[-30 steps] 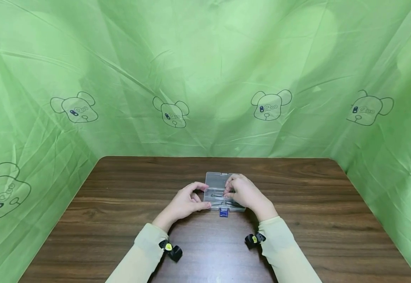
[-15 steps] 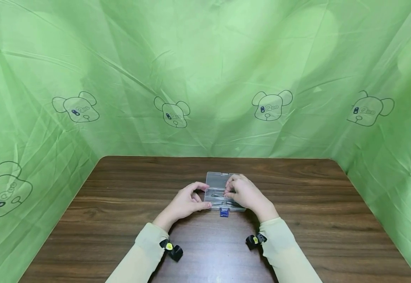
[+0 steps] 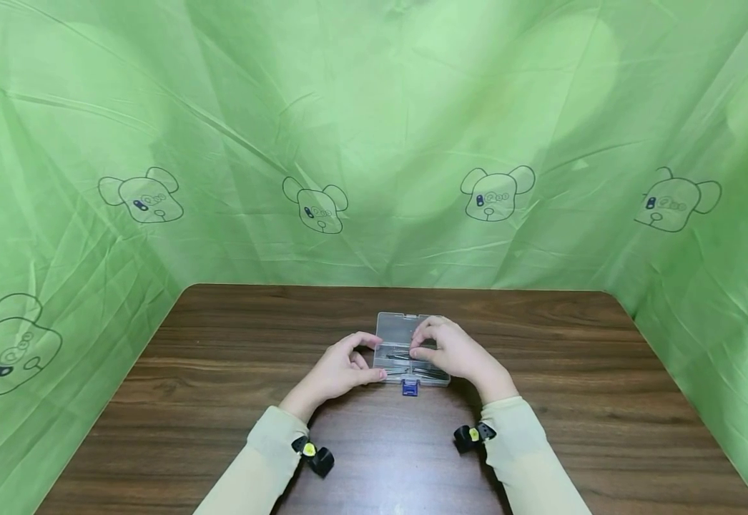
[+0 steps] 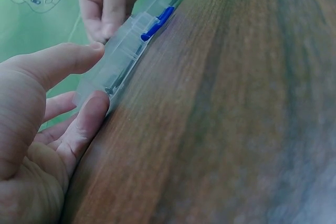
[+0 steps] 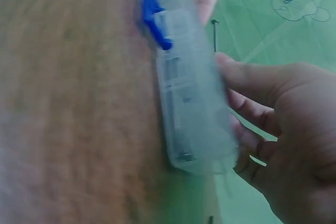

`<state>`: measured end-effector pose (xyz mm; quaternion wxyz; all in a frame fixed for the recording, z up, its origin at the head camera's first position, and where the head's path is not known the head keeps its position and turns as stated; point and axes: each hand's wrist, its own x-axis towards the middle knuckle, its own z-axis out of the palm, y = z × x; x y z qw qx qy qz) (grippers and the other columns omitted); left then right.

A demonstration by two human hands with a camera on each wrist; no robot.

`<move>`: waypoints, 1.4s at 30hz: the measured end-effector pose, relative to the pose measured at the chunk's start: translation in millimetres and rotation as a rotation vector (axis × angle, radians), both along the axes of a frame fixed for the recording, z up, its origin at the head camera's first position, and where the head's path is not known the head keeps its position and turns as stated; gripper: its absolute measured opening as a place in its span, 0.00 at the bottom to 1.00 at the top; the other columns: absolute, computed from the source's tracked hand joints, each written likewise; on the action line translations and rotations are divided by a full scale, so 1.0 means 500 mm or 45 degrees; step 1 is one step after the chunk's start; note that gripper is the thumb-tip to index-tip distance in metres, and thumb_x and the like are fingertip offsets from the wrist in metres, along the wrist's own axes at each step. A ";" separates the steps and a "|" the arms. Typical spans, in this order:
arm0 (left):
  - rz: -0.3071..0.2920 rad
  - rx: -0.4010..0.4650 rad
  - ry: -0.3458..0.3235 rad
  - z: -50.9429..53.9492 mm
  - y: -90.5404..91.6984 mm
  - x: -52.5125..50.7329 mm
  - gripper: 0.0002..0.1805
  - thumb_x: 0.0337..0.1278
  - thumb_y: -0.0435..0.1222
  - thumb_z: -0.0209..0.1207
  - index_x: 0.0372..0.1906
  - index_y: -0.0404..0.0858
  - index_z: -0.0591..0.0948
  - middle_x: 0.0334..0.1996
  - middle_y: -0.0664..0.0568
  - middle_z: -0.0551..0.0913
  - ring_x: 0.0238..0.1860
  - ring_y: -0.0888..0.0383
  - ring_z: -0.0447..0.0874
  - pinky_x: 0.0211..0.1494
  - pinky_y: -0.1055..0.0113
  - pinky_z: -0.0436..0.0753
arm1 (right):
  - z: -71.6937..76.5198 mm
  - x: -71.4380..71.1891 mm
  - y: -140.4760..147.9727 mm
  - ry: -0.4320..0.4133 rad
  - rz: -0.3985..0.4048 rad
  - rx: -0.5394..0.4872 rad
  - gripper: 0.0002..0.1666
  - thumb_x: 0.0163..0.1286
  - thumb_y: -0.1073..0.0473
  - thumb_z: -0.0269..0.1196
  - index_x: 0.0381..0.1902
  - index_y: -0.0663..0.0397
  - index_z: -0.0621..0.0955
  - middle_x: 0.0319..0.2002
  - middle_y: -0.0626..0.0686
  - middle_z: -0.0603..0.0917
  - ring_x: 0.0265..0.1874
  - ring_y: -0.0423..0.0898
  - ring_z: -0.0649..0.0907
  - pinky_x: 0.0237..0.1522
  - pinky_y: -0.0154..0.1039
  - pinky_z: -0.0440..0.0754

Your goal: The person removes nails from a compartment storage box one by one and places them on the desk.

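A clear plastic box (image 3: 396, 329) lies with its lid raised on the table, a blue latch (image 3: 410, 388) at its near side and thin metal nails (image 3: 430, 373) in its compartments. My left hand (image 3: 332, 370) grips the box's left end between thumb and fingers; the left wrist view shows that hand (image 4: 47, 124) at the box's end. Over the box's right part, my right hand (image 3: 458, 350) has its fingertips together. In the right wrist view a nail (image 5: 215, 36) sticks out by the fingertips of that hand (image 5: 294, 114), seemingly pinched; their contact is partly hidden.
The brown wooden table (image 3: 219, 357) runs out to both sides of the box. Green cloth (image 3: 374, 143) with printed bear heads hangs behind and at the sides. Each sleeve cuff carries a small black camera (image 3: 473, 435).
My right wrist and forearm have shifted slightly to the right, while the fingertips stay over the box. My left hand keeps its grip on the box's left end.
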<state>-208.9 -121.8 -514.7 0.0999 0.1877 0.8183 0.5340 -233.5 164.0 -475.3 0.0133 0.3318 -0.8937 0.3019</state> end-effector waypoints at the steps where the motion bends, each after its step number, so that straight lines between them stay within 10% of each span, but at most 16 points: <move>1: 0.000 0.003 -0.002 0.000 0.000 0.000 0.35 0.57 0.41 0.82 0.68 0.45 0.82 0.31 0.54 0.86 0.29 0.61 0.85 0.34 0.69 0.84 | 0.002 0.001 0.002 -0.018 -0.015 -0.023 0.03 0.75 0.59 0.74 0.37 0.47 0.89 0.47 0.48 0.87 0.54 0.53 0.84 0.63 0.57 0.80; 17: 0.002 0.007 -0.009 -0.002 0.000 0.000 0.35 0.56 0.41 0.83 0.68 0.43 0.82 0.33 0.54 0.86 0.29 0.61 0.85 0.34 0.69 0.84 | 0.036 0.002 0.058 -0.054 -0.172 -0.159 0.11 0.82 0.62 0.66 0.57 0.57 0.88 0.46 0.49 0.87 0.42 0.44 0.83 0.48 0.46 0.84; 42: 0.002 -0.001 -0.023 0.004 0.001 0.002 0.35 0.57 0.40 0.82 0.69 0.44 0.82 0.37 0.53 0.87 0.30 0.62 0.85 0.35 0.70 0.84 | 0.010 -0.007 0.185 -0.201 -0.573 -0.171 0.10 0.79 0.54 0.69 0.45 0.56 0.88 0.32 0.47 0.87 0.29 0.43 0.82 0.37 0.42 0.80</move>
